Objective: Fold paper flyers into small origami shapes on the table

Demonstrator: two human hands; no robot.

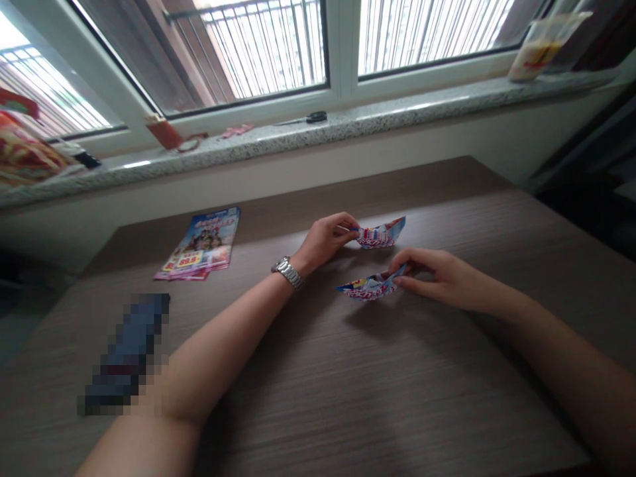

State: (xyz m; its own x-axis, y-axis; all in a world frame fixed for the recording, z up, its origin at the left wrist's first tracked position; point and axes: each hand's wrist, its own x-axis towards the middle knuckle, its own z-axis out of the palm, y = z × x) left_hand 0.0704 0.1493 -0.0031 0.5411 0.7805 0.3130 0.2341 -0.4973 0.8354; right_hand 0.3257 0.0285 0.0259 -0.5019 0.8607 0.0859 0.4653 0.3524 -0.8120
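Two small boats folded from colourful printed paper are at the middle of the brown table (298, 371). My left hand (330, 237), with a metal watch (288, 271) on its wrist, pinches the left tip of the farther paper boat (380, 234). The right tip of the nearer paper boat (370, 287) is between the thumb and fingers of my right hand (432, 275). A shadow lies below the nearer boat, which looks slightly raised from the tabletop. The farther one seems to rest on the table.
Printed flyers (203, 245) lie in a stack at the table's far left. A blurred-out dark object (126, 351) lies beside my left forearm. On the granite windowsill (268, 142) are a black-handled tool (315, 117), a reddish item (163, 131) and a plastic bag or cup (539, 53).
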